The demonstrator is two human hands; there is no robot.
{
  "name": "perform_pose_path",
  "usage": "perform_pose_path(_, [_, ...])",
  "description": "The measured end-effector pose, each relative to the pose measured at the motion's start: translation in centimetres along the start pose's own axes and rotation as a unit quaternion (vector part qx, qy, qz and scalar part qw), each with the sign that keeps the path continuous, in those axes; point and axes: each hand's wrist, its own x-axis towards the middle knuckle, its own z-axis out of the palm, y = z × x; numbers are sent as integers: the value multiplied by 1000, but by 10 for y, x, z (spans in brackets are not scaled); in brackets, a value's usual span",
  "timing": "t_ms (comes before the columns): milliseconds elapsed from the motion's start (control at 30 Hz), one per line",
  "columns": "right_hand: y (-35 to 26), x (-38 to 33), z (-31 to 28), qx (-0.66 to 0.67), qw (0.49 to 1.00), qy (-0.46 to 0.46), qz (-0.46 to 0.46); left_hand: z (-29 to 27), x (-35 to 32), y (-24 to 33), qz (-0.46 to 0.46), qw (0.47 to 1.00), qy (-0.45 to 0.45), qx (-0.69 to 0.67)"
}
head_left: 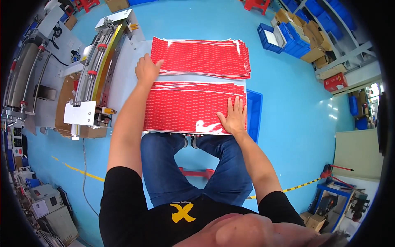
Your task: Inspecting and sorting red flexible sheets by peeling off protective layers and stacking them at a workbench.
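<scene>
Two stacks of glossy red sheets with pale print lie on a white work surface before my knees. The nearer stack of red sheets (pixel 181 108) has my right hand (pixel 235 118) lying flat on its right end, fingers spread. Beyond it, the farther stack of red sheets (pixel 197 57) has slightly fanned right edges. At that stack's left end is my left hand (pixel 147 71), its fingers apart and the thumb over the sheets' edge. Neither hand grips anything. White edges of lower sheets show along both stacks.
To the left stands a roller machine (pixel 96 61) with metal rods and a white end plate (pixel 80 114). A blue bin (pixel 254 115) sits just right of the work surface. Blue crates (pixel 293 41) and cardboard boxes stand by shelving at the far right. A red stool (pixel 197 173) shows under me.
</scene>
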Motion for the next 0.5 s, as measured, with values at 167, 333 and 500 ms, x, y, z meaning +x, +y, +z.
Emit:
perform_pose_path(167, [3,-1,1,16,1000,19,1,-16,41,4,-12,995,-80,63])
perform_pose_path(333, [1,-2,1,20,999,30,-5,-3,20,-6,-59,996,-49,-38])
perform_pose_path(500, [0,-4,1,8,999,39,0,-2,23,-10,-34,995,-69,-60])
